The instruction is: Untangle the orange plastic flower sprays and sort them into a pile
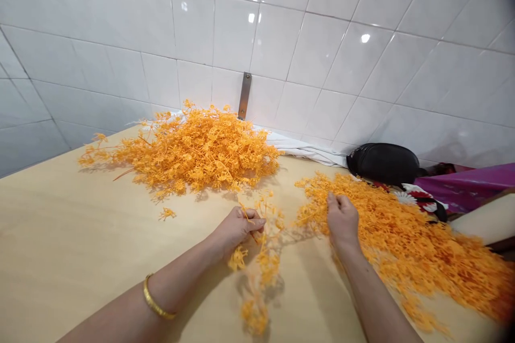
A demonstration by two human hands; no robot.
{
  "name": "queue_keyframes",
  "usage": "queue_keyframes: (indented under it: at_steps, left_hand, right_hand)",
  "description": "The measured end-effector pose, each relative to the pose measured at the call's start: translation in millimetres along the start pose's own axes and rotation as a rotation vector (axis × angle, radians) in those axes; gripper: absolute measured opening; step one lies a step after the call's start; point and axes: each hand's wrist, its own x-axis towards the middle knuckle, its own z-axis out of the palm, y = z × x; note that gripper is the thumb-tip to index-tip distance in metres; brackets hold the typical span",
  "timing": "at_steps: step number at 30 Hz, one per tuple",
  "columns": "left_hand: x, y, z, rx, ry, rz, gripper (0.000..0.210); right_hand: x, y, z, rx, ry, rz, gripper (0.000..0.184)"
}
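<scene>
My left hand (246, 228) is closed in a pinch on a thin stem of an orange artificial flower sprig (267, 265), whose small frilly clusters hang over the table. My right hand (343, 220) has its fingers curled at the near left edge of a long orange flower heap (410, 236). What those fingers hold, if anything, is hidden behind the hand. Farther back on the left rests another pile of orange sprigs (205, 150), apart from both hands. One small loose orange piece (167, 214) lies in front of that pile.
The pale wooden table (100, 257) meets a white tiled wall (193, 21). A metal bracket (244, 95) is fixed there, with white cloth (301, 144) along the base. Back right are a black pouch (384, 163), purple material (466, 185) and a pale roll (485, 220).
</scene>
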Motion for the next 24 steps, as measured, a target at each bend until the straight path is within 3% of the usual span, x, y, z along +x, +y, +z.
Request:
queue_keyframes:
  at_steps: [2, 7, 12, 16, 19, 24]
  left_hand:
    - [0, -2, 1.1, 0.037, 0.023, 0.030, 0.030]
    - [3, -9, 4.1, 0.038, 0.082, 0.126, 0.031]
    - [0, -6, 8.7, 0.029, 0.082, 0.105, 0.037]
    - [-4, -3, 10.0, 0.059, 0.066, 0.100, 0.036]
    - [-5, -1, 9.2, 0.044, 0.074, 0.101, 0.030]
    - [-7, 2, 9.4, 0.032, 0.073, 0.084, 0.018]
  right_hand:
    - [6, 3, -4, 0.138, -0.038, 0.093, 0.019]
    - [-13, -16, 4, 0.419, -0.371, 0.115, 0.019]
    - [-30, -31, 5, 0.423, -0.639, 0.118, 0.024]
    - [-43, -42, 7, 0.309, -0.785, 0.019, 0.027]
    - [-48, -45, 11, 0.275, -0.795, -0.045, 0.026]
    - [-43, -34, 14, 0.270, -0.612, -0.019, 0.026]
